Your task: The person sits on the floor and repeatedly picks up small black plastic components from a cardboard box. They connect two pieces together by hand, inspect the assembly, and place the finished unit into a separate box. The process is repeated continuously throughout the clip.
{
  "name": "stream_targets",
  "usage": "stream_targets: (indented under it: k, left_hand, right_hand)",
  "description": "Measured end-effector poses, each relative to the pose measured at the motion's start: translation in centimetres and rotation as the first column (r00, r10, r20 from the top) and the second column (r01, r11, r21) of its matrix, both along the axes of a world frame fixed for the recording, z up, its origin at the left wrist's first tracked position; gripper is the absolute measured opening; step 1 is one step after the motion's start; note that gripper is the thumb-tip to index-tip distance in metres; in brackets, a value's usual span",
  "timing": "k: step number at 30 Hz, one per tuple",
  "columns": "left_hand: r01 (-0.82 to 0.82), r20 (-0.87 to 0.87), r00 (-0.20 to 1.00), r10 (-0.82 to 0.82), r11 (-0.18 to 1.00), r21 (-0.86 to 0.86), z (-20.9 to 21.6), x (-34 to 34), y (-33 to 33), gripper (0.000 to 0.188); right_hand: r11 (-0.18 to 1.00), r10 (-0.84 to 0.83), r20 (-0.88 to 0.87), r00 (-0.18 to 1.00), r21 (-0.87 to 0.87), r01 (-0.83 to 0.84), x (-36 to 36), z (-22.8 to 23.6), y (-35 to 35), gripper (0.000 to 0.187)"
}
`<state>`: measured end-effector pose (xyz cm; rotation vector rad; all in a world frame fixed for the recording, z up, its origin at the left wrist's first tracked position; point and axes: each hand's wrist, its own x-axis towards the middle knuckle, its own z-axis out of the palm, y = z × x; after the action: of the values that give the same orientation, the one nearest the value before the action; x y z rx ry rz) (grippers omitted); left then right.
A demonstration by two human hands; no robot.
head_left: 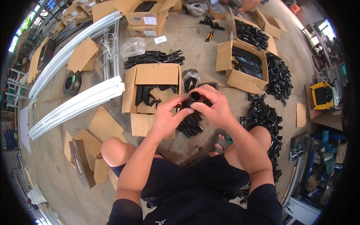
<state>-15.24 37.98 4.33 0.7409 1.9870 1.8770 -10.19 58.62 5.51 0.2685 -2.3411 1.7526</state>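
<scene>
Both hands meet in front of me around a black tubular fitting [195,96], its round open end facing up. My left hand [169,114] grips its left side, thumb on the near face. My right hand [210,105] holds the right side, with the thumb pressed against the front of the tube. The fingers hide much of the fitting. Just below the hands lies a pile of similar black fittings [190,126]. To the left stands an open cardboard box [157,74] with black fittings lined up inside along its far and left walls.
Another open box [240,83] of stacked black parts stands at the right, beside a large heap of fittings [278,78]. More fittings [264,116] lie by my right knee. White metal profiles [78,107] and a wire spool [72,83] lie left. Another person's hand [248,4] shows at the top.
</scene>
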Motion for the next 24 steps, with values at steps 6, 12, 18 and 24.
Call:
stream_targets:
  k: [6, 12, 18, 24]
  left_hand:
    - [-0.136, 0.044, 0.990, 0.132, 0.985, 0.107, -0.1, 1.5, 0.9, 0.044]
    - [-0.142, 0.109, 0.986, 0.128, 0.981, 0.129, -0.3, 1.4, 0.7, 0.038]
    - [-0.141, 0.258, 0.962, 0.089, 0.972, 0.189, -1.2, 1.0, 0.6, 0.034]
    - [-0.267, 0.607, 0.794, -0.044, 0.871, 0.412, -1.7, 0.6, 0.4, 0.028]
  right_hand:
    - [0.923, 0.115, 0.169, 0.979, -0.382, -0.043, -0.1, -0.9, 0.0, 0.036]
    - [0.856, 0.130, 0.218, 0.967, -0.517, 0.001, -0.3, -1.9, -0.4, 0.036]
    - [0.816, 0.087, 0.313, 0.946, -0.566, 0.112, -0.3, -2.4, -1.0, 0.034]
    - [0.848, 0.105, 0.354, 0.929, -0.520, 0.102, -0.8, -2.0, -0.3, 0.043]
